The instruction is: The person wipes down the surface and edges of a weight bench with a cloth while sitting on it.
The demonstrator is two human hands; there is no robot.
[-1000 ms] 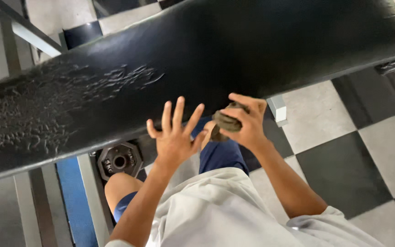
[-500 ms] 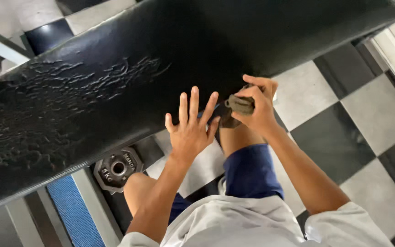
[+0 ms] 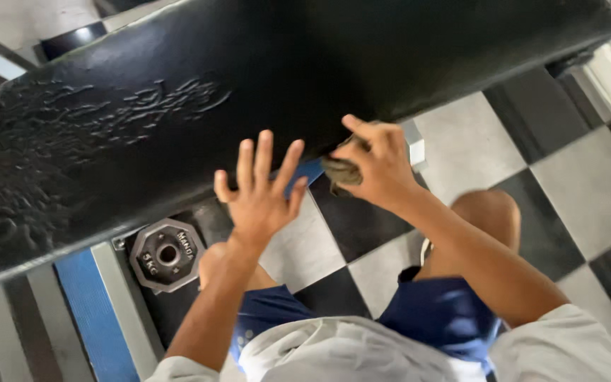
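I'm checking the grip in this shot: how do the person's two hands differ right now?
The left hand is open, fingers spread, holding nothing; the right hand is closed around a bunched olive-grey cloth. The left hand's fingers point up against the black padded bench; the right hand presses the cloth at the bench's near edge. Both are bare and at that edge.

I am holding my left hand (image 3: 258, 197) flat, fingers spread and pointing toward twelve o'clock, forearm running down toward seven. At about two o'clock from it, my right hand (image 3: 373, 166) is curling its fingers closed, forearm stretching away toward five o'clock.
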